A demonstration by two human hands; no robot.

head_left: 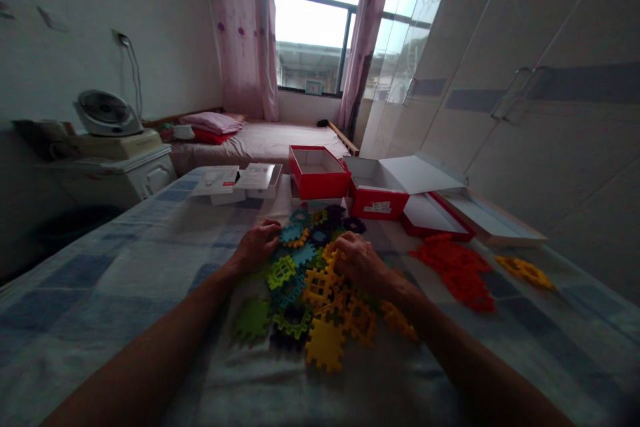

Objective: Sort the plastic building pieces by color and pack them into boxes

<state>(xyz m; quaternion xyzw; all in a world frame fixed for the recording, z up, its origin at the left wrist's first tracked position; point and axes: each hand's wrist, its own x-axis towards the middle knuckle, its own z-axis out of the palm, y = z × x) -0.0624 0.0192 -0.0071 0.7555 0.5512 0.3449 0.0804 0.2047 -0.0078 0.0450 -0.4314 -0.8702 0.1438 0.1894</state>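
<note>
A pile of toothed, interlocking plastic building tiles in yellow, green, blue and dark colours lies in front of me on the cloth. My left hand [259, 244] rests at the pile's left edge, fingers loosely extended next to a blue tile [293, 233]. On the other side, the fingers of my right hand [357, 257] are closed on a yellow tile [331, 256], which they partly hide. Below it lie a yellow window tile [317, 286] and a solid yellow tile [325, 344]. Green tiles [281, 272] are nearer my left hand.
Red tiles [453, 267] form a separate heap on the right, beside a few yellow tiles [525, 271]. Behind the pile stand an open red box [320, 183], another red box [377, 203] and white boxes [260, 180]. A checked cloth [165, 240] covers the table.
</note>
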